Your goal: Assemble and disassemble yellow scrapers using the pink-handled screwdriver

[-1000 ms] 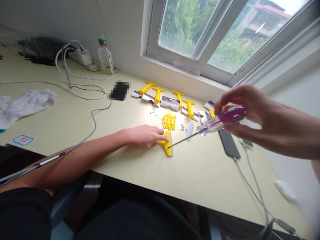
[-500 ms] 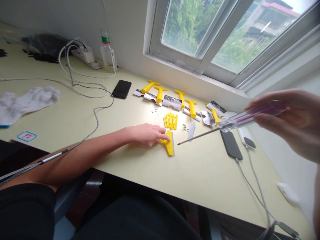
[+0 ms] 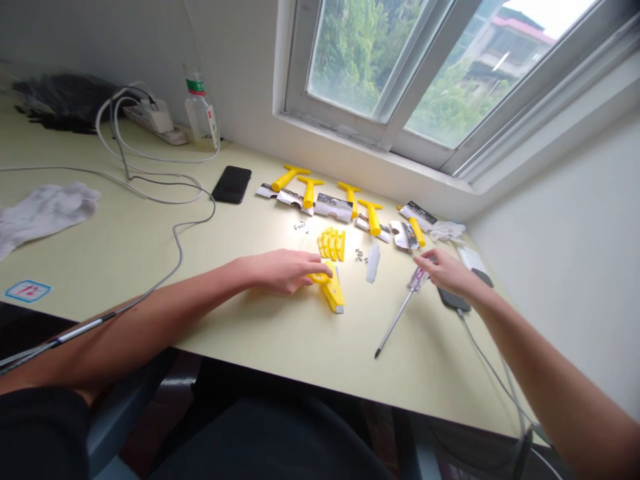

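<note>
My left hand [image 3: 285, 271] is closed on the handle of a yellow scraper [image 3: 333, 291] near the middle of the table. The scraper's metal blade runs along its right side. Off to the right, my right hand [image 3: 443, 270] grips the clear and purple handle of a screwdriver [image 3: 400, 317], whose tip points down toward the table's front edge. Beyond the scraper lie several yellow blade covers [image 3: 332, 244] side by side. Small screws [image 3: 360, 255] and a stack of pale blades [image 3: 373, 264] sit to their right; small nuts [image 3: 300, 227] lie behind.
Yellow scraper handles [image 3: 373, 219] and small printed boxes [image 3: 334, 207] line the window side. A black phone [image 3: 232, 184] and a bottle [image 3: 201, 117] stand at back left. Cables [image 3: 183, 250] cross the left side. Another phone [image 3: 454, 301] lies under my right forearm.
My right hand has come down and leftward with the screwdriver, which now points more steeply toward the front edge. The scraper has tilted in my left hand. The camera view has shifted slightly.
</note>
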Demonstrator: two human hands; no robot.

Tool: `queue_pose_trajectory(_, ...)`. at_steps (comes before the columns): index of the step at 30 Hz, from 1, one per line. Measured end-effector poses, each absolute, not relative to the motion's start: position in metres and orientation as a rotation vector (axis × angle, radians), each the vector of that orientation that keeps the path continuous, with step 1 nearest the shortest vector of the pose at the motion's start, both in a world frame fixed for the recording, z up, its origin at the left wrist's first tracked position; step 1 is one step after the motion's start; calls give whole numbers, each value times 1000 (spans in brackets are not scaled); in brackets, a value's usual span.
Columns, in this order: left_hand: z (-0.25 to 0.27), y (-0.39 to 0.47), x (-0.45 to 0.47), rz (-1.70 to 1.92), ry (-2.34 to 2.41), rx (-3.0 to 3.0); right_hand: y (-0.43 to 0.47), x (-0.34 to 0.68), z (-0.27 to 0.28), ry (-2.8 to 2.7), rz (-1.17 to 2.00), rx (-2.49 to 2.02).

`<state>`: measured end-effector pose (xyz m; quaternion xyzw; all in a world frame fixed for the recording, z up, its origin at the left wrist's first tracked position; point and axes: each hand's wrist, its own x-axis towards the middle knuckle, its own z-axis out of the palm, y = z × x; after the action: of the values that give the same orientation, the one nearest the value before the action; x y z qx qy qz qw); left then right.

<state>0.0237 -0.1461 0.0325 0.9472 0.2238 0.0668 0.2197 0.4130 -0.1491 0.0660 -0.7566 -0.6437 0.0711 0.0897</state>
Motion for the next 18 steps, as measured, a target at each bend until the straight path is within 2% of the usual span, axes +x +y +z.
queue_pose_trajectory(3,35,-143,21,261,626,2538,-139,403,54,-1918,283,-2471)
queue_pose_trajectory(7,39,-139,16,298,687,2495,-142,374,63,-1988,134,-2558)
queue_pose_trajectory(9,42,-138,13,306,717,2484,-151,352,72,-2255,127,-2327)
queue_pose_trajectory(13,49,-136,6,350,790,2480,-175,305,73,-2687,545,-1534)
queue_pose_trajectory(18,53,-133,-3,390,875,2479,-183,278,50,-2803,613,-1318)
